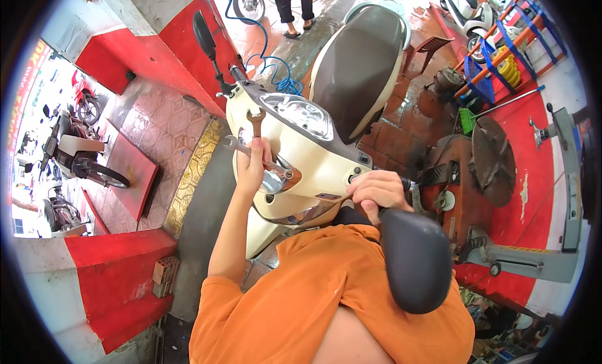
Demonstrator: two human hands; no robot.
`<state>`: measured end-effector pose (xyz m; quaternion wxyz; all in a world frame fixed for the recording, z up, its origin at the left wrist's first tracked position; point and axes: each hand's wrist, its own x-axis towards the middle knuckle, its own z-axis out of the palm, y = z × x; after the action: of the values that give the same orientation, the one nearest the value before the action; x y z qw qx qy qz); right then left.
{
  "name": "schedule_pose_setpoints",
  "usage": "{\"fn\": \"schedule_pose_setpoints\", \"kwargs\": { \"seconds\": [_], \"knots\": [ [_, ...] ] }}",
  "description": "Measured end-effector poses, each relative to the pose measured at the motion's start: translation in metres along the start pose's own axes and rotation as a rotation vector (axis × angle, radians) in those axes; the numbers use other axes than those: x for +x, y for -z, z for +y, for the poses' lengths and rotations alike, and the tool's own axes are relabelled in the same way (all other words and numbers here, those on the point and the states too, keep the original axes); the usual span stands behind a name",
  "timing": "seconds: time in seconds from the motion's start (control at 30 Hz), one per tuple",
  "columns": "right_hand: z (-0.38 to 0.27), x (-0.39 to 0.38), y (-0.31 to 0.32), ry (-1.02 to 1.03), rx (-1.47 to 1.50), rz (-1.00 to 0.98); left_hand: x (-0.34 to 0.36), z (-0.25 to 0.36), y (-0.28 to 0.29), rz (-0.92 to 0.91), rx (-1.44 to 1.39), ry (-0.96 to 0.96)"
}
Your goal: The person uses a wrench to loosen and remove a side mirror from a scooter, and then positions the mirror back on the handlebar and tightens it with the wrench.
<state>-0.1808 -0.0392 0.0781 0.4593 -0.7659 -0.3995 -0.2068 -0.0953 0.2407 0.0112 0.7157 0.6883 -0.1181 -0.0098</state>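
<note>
A cream scooter (298,185) with a brown seat (359,69) stands before me, its headlight (298,115) toward me. My left hand (254,164) is closed round two metal wrenches held over its front. The brown-tinged open-end wrench (256,121) points up; a silver combination wrench (233,143) lies across the fingers, its ring end showing on the other side. My right hand (379,189) wraps round the stem of a black mirror (415,260) by the handlebar end. The fingers mostly hide that stem. Another black mirror (204,35) rises from the opposite handlebar.
A blue hose (285,82) lies coiled beyond the scooter, and a person's legs (293,6) stand farther back. Red and white walls (119,276) flank the left. At right are a grey metal stand (533,260), a brown chair (431,47) and a blue-orange rack (501,44).
</note>
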Motion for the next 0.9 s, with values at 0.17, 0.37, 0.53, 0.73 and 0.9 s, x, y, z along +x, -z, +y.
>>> {"fn": "schedule_pose_setpoints", "kwargs": {
  "seconds": [0.17, 0.37, 0.53, 0.73, 0.9],
  "knots": [
    [0.01, -0.017, -0.024, 0.081, -0.07, 0.242, -0.003, 0.0, -0.001, 0.004, 0.032, 0.007],
    [-0.01, -0.006, -0.046, -0.109, -0.311, 0.199, -0.009, 0.006, -0.021, 0.086, 0.076, 0.002],
    [-0.007, 0.023, 0.001, -0.016, 0.094, -0.458, -0.006, 0.008, -0.013, 0.158, 0.092, 0.048],
    [0.024, 0.061, -0.004, -0.076, 0.464, -1.088, -0.006, 0.014, -0.024, 0.172, 0.162, 0.067],
    [0.008, 0.033, -0.022, -0.068, 0.113, -0.582, -0.008, 0.01, -0.008, 0.205, 0.111, 0.073]
  ]
}}
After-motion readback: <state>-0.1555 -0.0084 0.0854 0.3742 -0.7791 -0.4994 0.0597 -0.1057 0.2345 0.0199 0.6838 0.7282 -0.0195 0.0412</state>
